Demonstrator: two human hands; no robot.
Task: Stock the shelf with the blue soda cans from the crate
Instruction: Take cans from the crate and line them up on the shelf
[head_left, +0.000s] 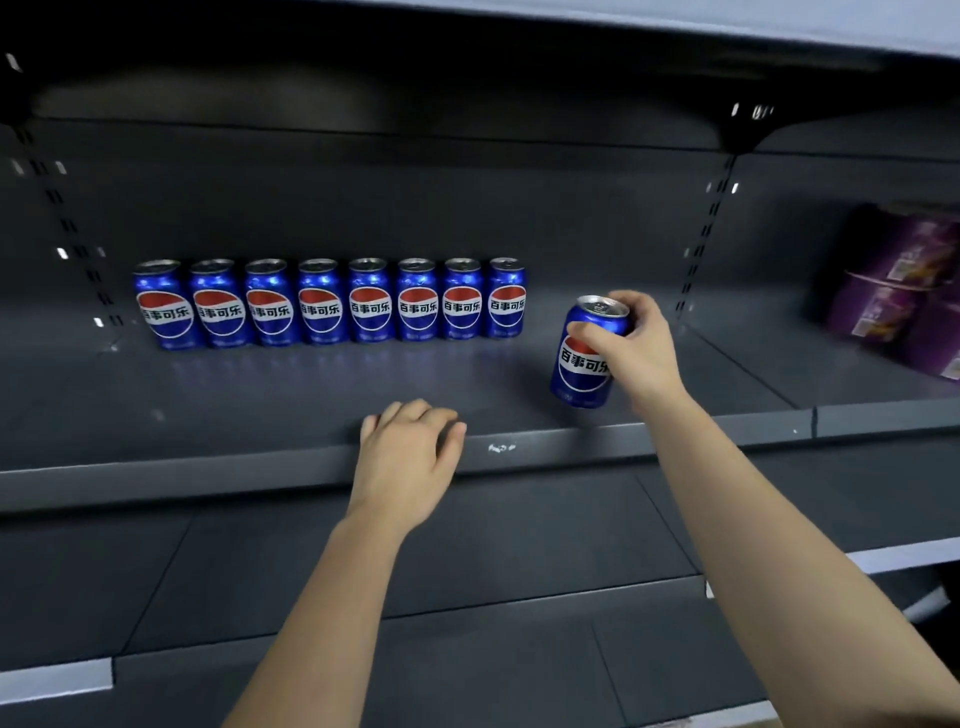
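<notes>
Several blue soda cans (332, 304) stand upright in a row along the back of a dark grey shelf (260, 395). My right hand (636, 345) grips another blue soda can (584, 364) near its top, holding it tilted slightly over the shelf, right of the row and nearer the front. My left hand (408, 457) rests on the shelf's front lip with loosely curled fingers and holds nothing. The crate is out of view.
Purple packages (904, 291) are stacked on the neighbouring shelf bay at the far right. A slotted upright (704, 234) divides the two bays. Another dark shelf (467, 571) lies below, and an upper shelf hangs overhead.
</notes>
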